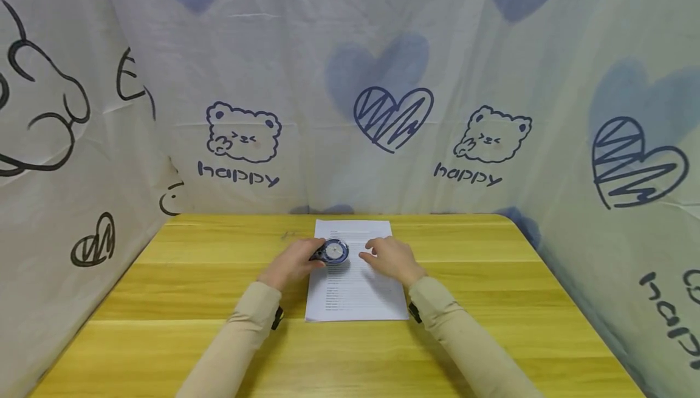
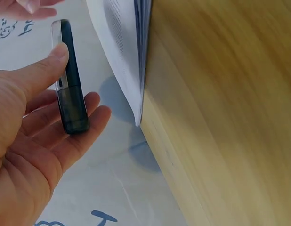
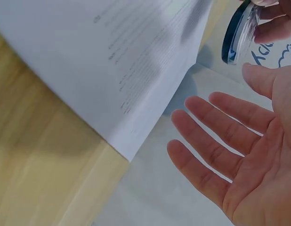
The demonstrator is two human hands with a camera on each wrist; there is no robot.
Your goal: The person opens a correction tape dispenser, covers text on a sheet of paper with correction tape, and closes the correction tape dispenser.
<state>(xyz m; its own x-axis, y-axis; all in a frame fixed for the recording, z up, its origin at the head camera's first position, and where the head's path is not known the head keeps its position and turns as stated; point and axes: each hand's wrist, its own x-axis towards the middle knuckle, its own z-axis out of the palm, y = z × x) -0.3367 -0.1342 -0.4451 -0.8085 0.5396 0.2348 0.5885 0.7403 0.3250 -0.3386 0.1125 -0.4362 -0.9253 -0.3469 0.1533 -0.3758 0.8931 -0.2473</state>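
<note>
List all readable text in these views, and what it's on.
"happy": back cloth, under left bear
"happy": back cloth, under right bear
"happ", cut off: right side cloth
E-like mark, left side cloth: unclear
Cloth letters in wrist views: fragments only
Printed pages: too small or blurred
Round dial, left hand: any markings too small
</note>
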